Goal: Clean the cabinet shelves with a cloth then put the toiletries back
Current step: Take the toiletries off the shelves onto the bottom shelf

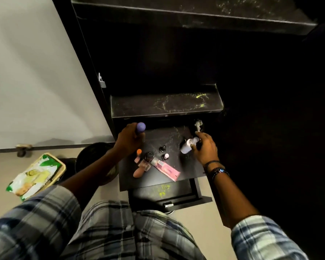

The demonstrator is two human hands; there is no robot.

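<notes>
I look down into a black cabinet with dusty shelves. My left hand grips a bottle with a purple cap above the lower shelf. My right hand holds a small white bottle tilted over the same shelf's right side. Between my hands lie several toiletries: a pink tube, an orange-capped bottle, a dark-capped jar and a tiny white-capped bottle. The middle shelf above bears yellowish dust. No cloth is visible.
A top shelf spans the upper frame. An open drawer sticks out below the lower shelf. On the floor at left sit a green-and-white packet in a tray and a round dark bin. A white wall flanks the cabinet.
</notes>
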